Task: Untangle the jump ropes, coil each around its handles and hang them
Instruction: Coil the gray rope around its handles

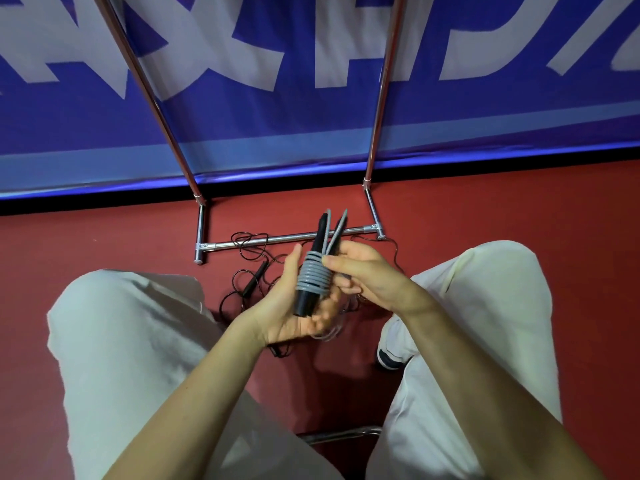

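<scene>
A grey jump rope (313, 277) is wound in tight turns around its black handles (308, 299), which point away from me. My left hand (294, 306) cradles the bundle from below, fingers curled around the handles. My right hand (363, 275) pinches the grey loop end (337, 228) that sticks up past the coil. A thin black jump rope (249, 258) lies tangled on the red floor below my hands, one of its black handles (254, 280) showing beside my left knee.
A chrome rack stands ahead: its base bar (277, 239) lies on the floor and two uprights (379, 98) rise in front of a blue and white banner (277, 81). My knees in light trousers flank the hands. A shoe (391, 351) is at right.
</scene>
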The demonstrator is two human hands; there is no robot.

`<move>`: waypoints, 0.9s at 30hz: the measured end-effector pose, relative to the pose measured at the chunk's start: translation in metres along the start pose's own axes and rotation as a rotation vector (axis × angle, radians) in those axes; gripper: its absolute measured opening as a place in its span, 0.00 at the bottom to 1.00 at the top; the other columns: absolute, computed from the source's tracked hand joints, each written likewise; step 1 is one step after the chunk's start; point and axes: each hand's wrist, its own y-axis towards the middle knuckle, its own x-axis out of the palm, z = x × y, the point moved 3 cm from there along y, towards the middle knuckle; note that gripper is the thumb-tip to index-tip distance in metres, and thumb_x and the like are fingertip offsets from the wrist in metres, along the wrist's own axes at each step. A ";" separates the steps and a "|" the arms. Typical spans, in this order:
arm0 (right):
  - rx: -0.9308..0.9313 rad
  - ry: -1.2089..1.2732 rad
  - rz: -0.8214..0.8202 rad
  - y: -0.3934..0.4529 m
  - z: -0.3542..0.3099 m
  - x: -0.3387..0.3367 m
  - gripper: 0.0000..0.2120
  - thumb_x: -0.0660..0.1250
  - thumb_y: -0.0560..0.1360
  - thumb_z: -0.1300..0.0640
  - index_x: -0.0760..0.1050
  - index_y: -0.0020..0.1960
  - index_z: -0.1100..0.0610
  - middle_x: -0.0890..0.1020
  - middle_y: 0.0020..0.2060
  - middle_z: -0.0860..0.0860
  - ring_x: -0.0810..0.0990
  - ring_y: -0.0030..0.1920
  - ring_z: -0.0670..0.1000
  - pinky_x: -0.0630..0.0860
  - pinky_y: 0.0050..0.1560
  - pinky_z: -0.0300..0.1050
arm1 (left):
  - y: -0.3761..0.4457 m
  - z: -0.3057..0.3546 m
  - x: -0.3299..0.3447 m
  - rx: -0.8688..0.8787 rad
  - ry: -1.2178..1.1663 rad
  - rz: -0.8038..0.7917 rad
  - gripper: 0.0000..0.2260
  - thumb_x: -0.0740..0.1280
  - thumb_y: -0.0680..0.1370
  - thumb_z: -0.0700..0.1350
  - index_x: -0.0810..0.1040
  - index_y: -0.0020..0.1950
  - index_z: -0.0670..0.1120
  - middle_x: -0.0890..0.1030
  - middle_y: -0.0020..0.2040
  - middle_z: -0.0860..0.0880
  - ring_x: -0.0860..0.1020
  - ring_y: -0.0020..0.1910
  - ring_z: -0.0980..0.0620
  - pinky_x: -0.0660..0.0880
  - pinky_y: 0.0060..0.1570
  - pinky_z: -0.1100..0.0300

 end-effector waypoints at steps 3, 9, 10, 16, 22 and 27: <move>-0.006 -0.316 0.131 -0.003 -0.004 -0.005 0.05 0.69 0.77 0.58 0.75 0.49 0.58 0.72 0.24 0.46 0.66 0.22 0.41 0.61 0.22 0.33 | 0.006 0.011 -0.008 0.170 0.302 0.310 0.39 0.45 0.78 0.70 0.80 0.40 0.40 0.80 0.32 0.43 0.77 0.27 0.48 0.76 0.30 0.62; -0.015 -0.594 0.325 -0.007 0.005 -0.011 0.13 0.73 0.73 0.50 0.77 0.46 0.60 0.74 0.24 0.50 0.71 0.22 0.47 0.68 0.27 0.41 | 0.005 0.012 -0.007 0.393 0.678 0.530 0.27 0.53 0.83 0.60 0.81 0.41 0.43 0.83 0.34 0.46 0.79 0.32 0.46 0.76 0.40 0.56; -0.027 -0.596 0.350 -0.007 0.004 -0.012 0.12 0.72 0.73 0.49 0.76 0.46 0.58 0.75 0.26 0.52 0.71 0.22 0.46 0.68 0.27 0.40 | 0.005 0.012 -0.004 0.410 0.615 0.499 0.26 0.53 0.83 0.59 0.80 0.41 0.43 0.81 0.33 0.45 0.76 0.29 0.47 0.74 0.34 0.58; 0.047 -0.672 0.264 -0.011 0.001 -0.014 0.19 0.57 0.82 0.48 0.80 0.44 0.58 0.79 0.26 0.50 0.72 0.24 0.40 0.66 0.34 0.36 | 0.000 0.018 -0.002 0.457 0.335 0.519 0.20 0.58 0.82 0.58 0.79 0.44 0.45 0.76 0.33 0.44 0.70 0.24 0.52 0.65 0.27 0.62; -0.044 -0.405 0.154 -0.007 0.002 -0.014 0.15 0.61 0.82 0.57 0.80 0.39 0.58 0.74 0.29 0.47 0.71 0.33 0.46 0.68 0.36 0.34 | -0.010 0.032 -0.016 0.701 0.602 0.668 0.16 0.61 0.82 0.54 0.72 0.36 0.51 0.70 0.31 0.54 0.67 0.32 0.53 0.65 0.34 0.56; -0.005 -0.312 0.060 -0.007 0.007 -0.011 0.08 0.62 0.80 0.64 0.75 0.44 0.65 0.81 0.36 0.51 0.79 0.38 0.47 0.75 0.42 0.35 | -0.016 0.034 -0.017 0.781 0.746 0.673 0.13 0.62 0.82 0.53 0.74 0.39 0.53 0.71 0.28 0.60 0.67 0.31 0.60 0.66 0.37 0.58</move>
